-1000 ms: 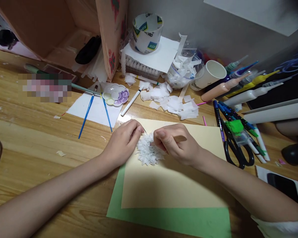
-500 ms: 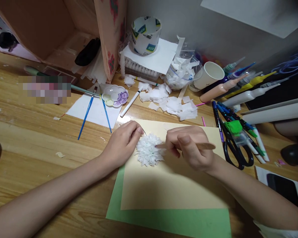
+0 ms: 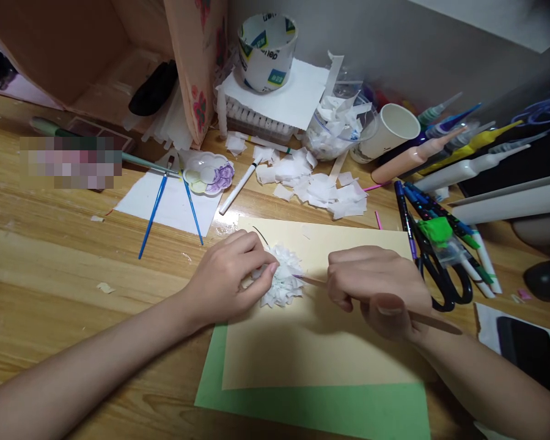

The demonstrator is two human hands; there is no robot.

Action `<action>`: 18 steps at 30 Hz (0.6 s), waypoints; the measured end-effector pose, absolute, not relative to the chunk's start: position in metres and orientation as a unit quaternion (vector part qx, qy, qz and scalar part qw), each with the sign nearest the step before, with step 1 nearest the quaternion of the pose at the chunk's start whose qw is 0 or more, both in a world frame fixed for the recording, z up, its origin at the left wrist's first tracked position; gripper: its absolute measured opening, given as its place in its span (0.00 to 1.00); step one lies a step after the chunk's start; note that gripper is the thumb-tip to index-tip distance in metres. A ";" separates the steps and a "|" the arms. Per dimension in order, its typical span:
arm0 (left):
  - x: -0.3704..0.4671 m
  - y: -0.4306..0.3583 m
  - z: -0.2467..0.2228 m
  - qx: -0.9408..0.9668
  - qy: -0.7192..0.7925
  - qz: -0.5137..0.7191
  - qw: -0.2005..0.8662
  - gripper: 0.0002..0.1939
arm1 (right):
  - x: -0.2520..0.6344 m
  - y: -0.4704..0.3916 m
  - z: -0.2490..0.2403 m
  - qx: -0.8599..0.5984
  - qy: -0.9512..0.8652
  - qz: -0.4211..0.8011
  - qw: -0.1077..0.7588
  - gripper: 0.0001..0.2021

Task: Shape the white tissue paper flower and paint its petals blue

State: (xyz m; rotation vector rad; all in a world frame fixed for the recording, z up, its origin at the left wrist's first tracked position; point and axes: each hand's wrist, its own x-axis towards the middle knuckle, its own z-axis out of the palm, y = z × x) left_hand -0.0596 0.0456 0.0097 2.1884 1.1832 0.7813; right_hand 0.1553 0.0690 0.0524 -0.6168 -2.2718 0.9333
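Observation:
A layered white paper flower (image 3: 285, 292) lies on the cream paper sheet (image 3: 330, 360). My left hand (image 3: 238, 272) reaches over its left side, thumb and forefinger closed in a pinch on the flower's top petals. Whether a loose petal is between the fingertips is hard to see. My right hand (image 3: 380, 287) is closed around a slim wooden stick (image 3: 437, 321). The stick's thin tip points left and reaches the flower's right edge, while its wider end sticks out behind my thumb. A thin dark curved line shows above the flower.
Torn white paper pieces (image 3: 330, 192) lie behind the sheet, near a paint palette (image 3: 208, 173) and thin blue brushes (image 3: 153, 214). On the right are black-handled scissors (image 3: 444, 281), pens, squeeze bottles (image 3: 417, 156) and a phone (image 3: 522, 354). A green sheet (image 3: 321, 409) shows beneath the cream one.
My left hand has moved right, its fingertips now over the flower. My right hand has drawn back to the right with the wooden stick, its tip moving from the petals' middle to the right edge.

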 end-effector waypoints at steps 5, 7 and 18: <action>-0.059 0.045 0.009 0.823 0.426 0.283 0.245 0.12 | 0.158 0.069 0.057 -0.221 -0.868 0.329 0.299 0.25; -0.059 0.046 0.010 0.823 0.428 0.284 0.244 0.12 | 0.160 0.069 0.059 -0.222 -0.869 0.326 0.299 0.25; -0.059 0.046 0.008 0.829 0.409 0.307 0.225 0.11 | 0.152 0.071 0.052 -0.222 -0.863 0.314 0.327 0.26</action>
